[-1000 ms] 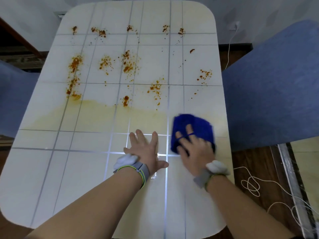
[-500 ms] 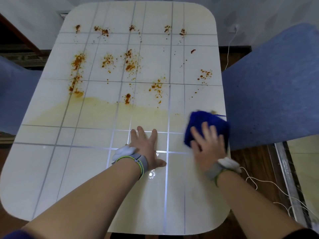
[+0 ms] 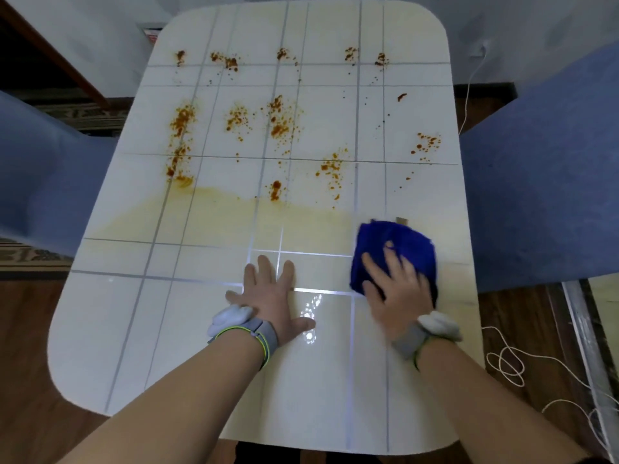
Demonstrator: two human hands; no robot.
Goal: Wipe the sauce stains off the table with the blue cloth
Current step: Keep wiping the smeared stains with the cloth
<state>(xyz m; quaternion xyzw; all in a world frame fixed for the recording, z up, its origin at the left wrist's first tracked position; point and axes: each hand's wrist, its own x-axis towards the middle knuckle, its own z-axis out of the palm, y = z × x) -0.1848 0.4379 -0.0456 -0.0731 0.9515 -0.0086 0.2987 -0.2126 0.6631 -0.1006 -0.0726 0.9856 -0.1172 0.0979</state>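
The white table has grey grid lines, and orange-brown sauce stains are spattered over its far half. A pale yellow smear runs across the middle. The bunched blue cloth lies near the table's right edge, at the right end of that smear. My right hand presses down on the cloth's near part with spread, straight fingers. My left hand rests flat on the bare table just left of the cloth, fingers straight.
A blue upholstered chair stands close against the table's right edge, and another blue chair is at the left. A white cord lies looped on the wooden floor at the near right.
My right hand has slid the blue cloth to the right, from near the table's middle line toward its right edge. My left hand has stayed flat in place.
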